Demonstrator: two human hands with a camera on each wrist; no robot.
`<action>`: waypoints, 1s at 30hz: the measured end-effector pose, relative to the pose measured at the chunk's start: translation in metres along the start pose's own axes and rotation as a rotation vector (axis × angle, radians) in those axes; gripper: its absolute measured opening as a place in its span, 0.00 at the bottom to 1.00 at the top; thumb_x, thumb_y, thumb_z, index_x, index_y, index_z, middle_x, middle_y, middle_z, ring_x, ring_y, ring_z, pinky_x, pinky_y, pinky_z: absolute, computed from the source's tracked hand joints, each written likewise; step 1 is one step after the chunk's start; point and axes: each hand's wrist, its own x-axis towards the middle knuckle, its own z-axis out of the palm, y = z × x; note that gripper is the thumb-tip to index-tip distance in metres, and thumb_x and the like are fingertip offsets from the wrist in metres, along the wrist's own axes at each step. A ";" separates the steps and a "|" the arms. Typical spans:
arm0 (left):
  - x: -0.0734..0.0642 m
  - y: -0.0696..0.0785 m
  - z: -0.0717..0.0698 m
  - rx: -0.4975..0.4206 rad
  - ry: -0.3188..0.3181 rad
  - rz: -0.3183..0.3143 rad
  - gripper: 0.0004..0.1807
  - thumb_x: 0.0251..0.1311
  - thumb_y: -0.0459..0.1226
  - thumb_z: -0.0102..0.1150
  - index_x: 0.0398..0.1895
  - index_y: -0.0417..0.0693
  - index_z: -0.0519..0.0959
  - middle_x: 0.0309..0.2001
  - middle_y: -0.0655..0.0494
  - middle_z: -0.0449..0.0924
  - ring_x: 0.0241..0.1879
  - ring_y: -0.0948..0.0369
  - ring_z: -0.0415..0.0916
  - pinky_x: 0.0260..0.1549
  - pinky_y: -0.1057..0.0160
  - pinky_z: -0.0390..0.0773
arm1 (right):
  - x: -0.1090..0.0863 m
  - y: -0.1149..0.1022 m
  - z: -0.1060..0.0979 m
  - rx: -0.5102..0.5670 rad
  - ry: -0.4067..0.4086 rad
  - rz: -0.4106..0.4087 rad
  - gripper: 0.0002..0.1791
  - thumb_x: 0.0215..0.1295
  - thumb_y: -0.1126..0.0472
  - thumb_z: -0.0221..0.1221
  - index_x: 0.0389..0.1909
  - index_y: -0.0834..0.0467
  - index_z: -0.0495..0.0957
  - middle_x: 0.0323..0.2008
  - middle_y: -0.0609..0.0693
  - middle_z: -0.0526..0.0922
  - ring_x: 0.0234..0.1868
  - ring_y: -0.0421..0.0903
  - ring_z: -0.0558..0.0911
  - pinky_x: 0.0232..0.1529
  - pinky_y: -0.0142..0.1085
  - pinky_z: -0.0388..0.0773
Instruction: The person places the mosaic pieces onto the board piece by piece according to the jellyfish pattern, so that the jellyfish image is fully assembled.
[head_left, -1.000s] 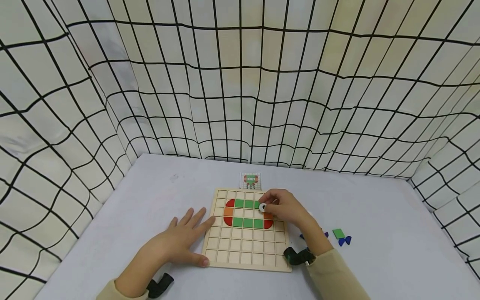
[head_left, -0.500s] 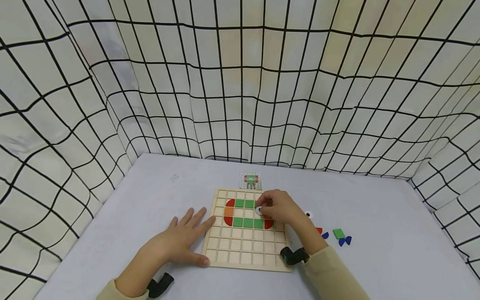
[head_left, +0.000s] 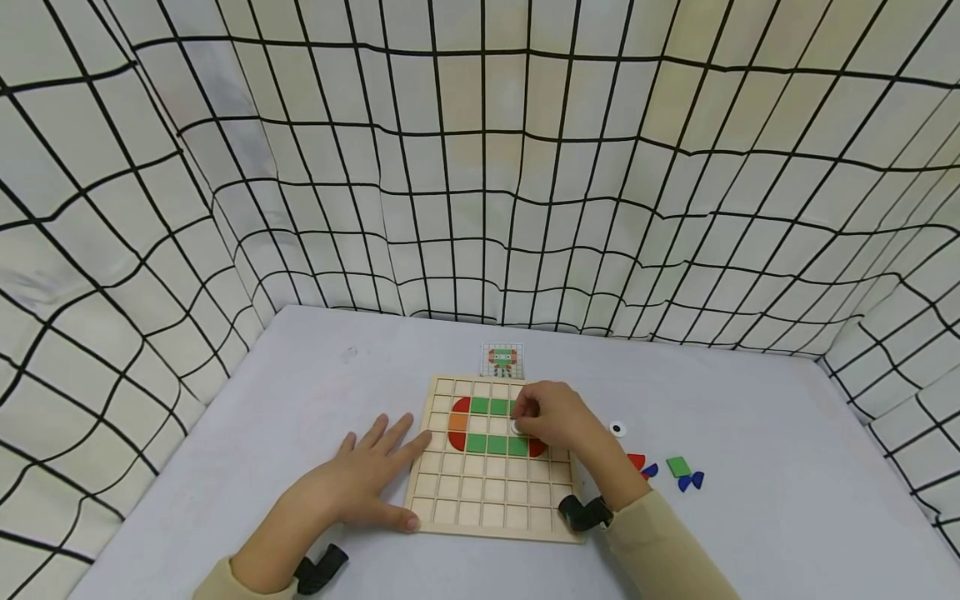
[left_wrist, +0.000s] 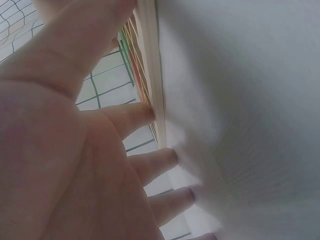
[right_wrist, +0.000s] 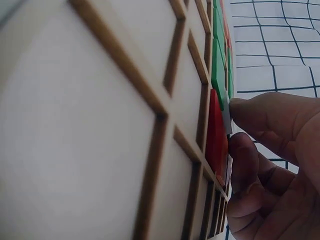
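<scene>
A wooden grid board (head_left: 480,488) lies on the table, with green squares (head_left: 497,445), red quarter-rounds (head_left: 456,442) and an orange square (head_left: 457,422) set in its cells. My right hand (head_left: 558,415) is over the board's upper right part and pinches a white round eye piece (head_left: 516,427), mostly hidden by the fingers, at a cell between the green rows. In the right wrist view the thumb touches the white piece (right_wrist: 227,116) beside a red piece (right_wrist: 215,135). My left hand (head_left: 356,483) lies spread at the board's left edge, thumb and index finger touching it.
A small pattern card (head_left: 502,360) lies behind the board. To the right are another eye piece (head_left: 617,428), a red piece (head_left: 636,461), a green square (head_left: 678,467) and several blue pieces (head_left: 697,480). Black-lined white netting (head_left: 480,208) surrounds the table.
My right hand has moved slightly left and toward me with the eye piece, from the board's right side to a cell between the green rows. The left hand has stayed put.
</scene>
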 end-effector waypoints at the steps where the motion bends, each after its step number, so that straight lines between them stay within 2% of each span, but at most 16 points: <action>1: 0.000 0.000 0.000 0.000 0.001 0.000 0.60 0.40 0.65 0.72 0.78 0.59 0.58 0.80 0.46 0.46 0.78 0.38 0.38 0.65 0.24 0.46 | 0.000 0.000 0.000 -0.004 -0.003 0.000 0.06 0.61 0.60 0.67 0.29 0.49 0.80 0.25 0.42 0.78 0.27 0.41 0.75 0.29 0.35 0.74; 9: -0.001 0.000 -0.001 0.000 -0.001 0.003 0.61 0.40 0.66 0.72 0.78 0.58 0.58 0.80 0.45 0.45 0.78 0.37 0.38 0.65 0.24 0.46 | -0.003 0.001 -0.002 0.030 0.001 -0.004 0.05 0.63 0.58 0.66 0.29 0.48 0.80 0.25 0.43 0.79 0.28 0.42 0.76 0.30 0.36 0.74; 13: -0.001 0.001 -0.001 -0.006 -0.003 0.010 0.61 0.40 0.66 0.72 0.78 0.57 0.58 0.80 0.45 0.45 0.78 0.37 0.39 0.64 0.23 0.46 | -0.008 0.008 -0.007 0.125 0.036 -0.014 0.02 0.64 0.56 0.65 0.33 0.48 0.81 0.28 0.43 0.79 0.32 0.43 0.76 0.32 0.37 0.75; 17: 0.000 0.001 -0.001 -0.006 -0.005 0.007 0.61 0.40 0.66 0.72 0.78 0.58 0.58 0.80 0.46 0.46 0.78 0.37 0.39 0.64 0.23 0.46 | -0.014 0.019 -0.013 0.233 0.052 -0.013 0.04 0.64 0.56 0.64 0.37 0.50 0.84 0.32 0.44 0.81 0.35 0.45 0.78 0.35 0.39 0.76; 23: 0.000 0.001 0.000 -0.001 -0.002 0.003 0.60 0.40 0.67 0.72 0.78 0.59 0.57 0.80 0.46 0.46 0.78 0.38 0.38 0.65 0.24 0.46 | -0.024 0.033 -0.024 0.288 0.105 0.040 0.05 0.65 0.56 0.64 0.40 0.50 0.84 0.36 0.46 0.82 0.36 0.46 0.78 0.35 0.39 0.77; 30: -0.001 0.001 -0.001 -0.013 -0.002 0.016 0.61 0.40 0.66 0.72 0.78 0.57 0.58 0.80 0.45 0.46 0.77 0.36 0.39 0.63 0.23 0.46 | -0.035 0.050 -0.039 0.339 0.159 0.093 0.10 0.66 0.57 0.63 0.46 0.55 0.83 0.37 0.50 0.82 0.35 0.50 0.79 0.34 0.39 0.79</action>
